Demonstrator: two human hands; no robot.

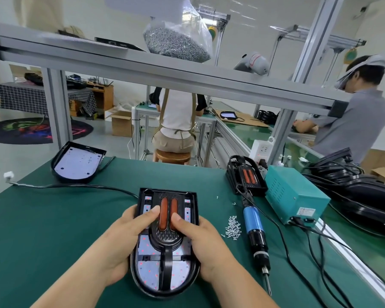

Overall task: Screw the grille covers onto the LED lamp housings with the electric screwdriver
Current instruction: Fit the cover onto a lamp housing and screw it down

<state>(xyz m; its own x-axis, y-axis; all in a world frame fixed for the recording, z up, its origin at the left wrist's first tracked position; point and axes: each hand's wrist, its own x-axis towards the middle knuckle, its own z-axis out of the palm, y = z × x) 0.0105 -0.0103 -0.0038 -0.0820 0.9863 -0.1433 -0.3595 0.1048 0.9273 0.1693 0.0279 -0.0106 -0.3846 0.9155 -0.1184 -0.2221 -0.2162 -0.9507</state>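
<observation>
A black LED lamp housing (pixel 191 207) lies on the green mat in front of me, its white LED board showing. A black grille cover (pixel 166 240) with two orange strips sits in it. My left hand (pixel 122 238) grips the housing's left side, thumb pressing the cover. My right hand (pixel 203 243) grips the right side, thumb on the cover too. The electric screwdriver (pixel 255 230), blue-bodied, lies on the mat to the right, tip toward me. A small pile of screws (pixel 233 227) lies between it and the housing.
An open housing (pixel 76 162) rests at the far left with its cable across the mat. Grille covers (pixel 246 176) are stacked at the back right beside a teal power box (pixel 293 194). More black housings (pixel 373 196) are piled at the right. A bag of screws (pixel 178 41) sits on the shelf above.
</observation>
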